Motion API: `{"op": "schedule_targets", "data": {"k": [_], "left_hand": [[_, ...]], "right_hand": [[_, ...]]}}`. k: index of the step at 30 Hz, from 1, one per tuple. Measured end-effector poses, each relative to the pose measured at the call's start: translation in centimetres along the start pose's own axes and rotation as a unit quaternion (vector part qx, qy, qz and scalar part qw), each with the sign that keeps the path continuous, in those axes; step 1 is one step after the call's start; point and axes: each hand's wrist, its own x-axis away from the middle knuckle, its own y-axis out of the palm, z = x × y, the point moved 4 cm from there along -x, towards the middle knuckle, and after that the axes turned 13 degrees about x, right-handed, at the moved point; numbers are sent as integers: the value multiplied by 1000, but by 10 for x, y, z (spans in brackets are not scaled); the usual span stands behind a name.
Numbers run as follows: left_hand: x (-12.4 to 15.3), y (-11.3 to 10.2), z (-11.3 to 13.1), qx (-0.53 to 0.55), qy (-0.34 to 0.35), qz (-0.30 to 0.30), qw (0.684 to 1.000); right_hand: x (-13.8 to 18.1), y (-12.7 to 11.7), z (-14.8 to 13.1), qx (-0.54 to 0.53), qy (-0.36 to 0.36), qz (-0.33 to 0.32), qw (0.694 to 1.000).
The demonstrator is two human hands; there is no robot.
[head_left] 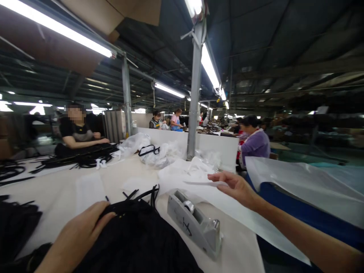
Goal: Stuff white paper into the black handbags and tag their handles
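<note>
My left hand [82, 223] is closed on the upper edge of a black cloth piece [136, 235], thumb on top. Thin black straps [153, 195] stick out from the cloth's far end. Held out to the right, my right hand [234, 187] pinches a thin white sheet [203, 183] between thumb and fingers, seen nearly edge-on. Between my hands stands a grey tape dispenser [193, 223] with a dark mark on its side. More white sheeting [182, 170] lies behind it.
Bunched clear plastic bags [162, 153] lie by a metal post [195, 91]. A person [78, 129] sits across the table behind piled black straps [88, 155]. Another person in purple [256, 144] is at right, past a sheet-covered blue surface [273, 197]. More black cloth [17, 223] lies at left.
</note>
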Motion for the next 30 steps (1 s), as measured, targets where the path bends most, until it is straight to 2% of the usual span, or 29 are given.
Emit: {"op": "schedule_targets", "data": {"k": [2, 4, 7, 9, 13, 15, 17, 20, 22, 23, 26, 30], "left_hand": [[0, 0, 8, -34, 7, -41, 999], [1, -1, 11, -47, 7, -60, 997], [2, -6, 12, -33, 0, -70, 997], [3, -9, 14, -16, 2, -67, 998], [5, -14, 16, 4, 6, -48, 999], [6, -14, 14, 6, 1, -41, 999], [6, -15, 12, 9, -3, -16, 1000], [8, -17, 10, 36, -4, 99, 994], [9, -17, 7, 70, -17, 179, 981], [9, -15, 6, 89, -25, 200, 975], [8, -8, 4, 130, -39, 199, 971], [7, -6, 3, 152, -65, 189, 968]], "right_hand": [[-13, 6, -27, -149, 3, -28, 988], [-18, 31, -61, -265, -4, -113, 957], [-8, 103, -112, -361, 15, -290, 886], [3, 164, -137, -386, 87, -358, 846], [9, 278, -167, -426, 290, -344, 785], [-4, 311, -185, -492, 305, -294, 760], [-24, 323, -201, -572, 272, -218, 743], [-43, 320, -210, -615, 278, -124, 727], [-45, 317, -209, -603, 298, -111, 731], [-44, 317, -207, -594, 301, -113, 738], [-43, 316, -203, -588, 275, -105, 753], [-47, 316, -205, -626, 252, -95, 731]]}}
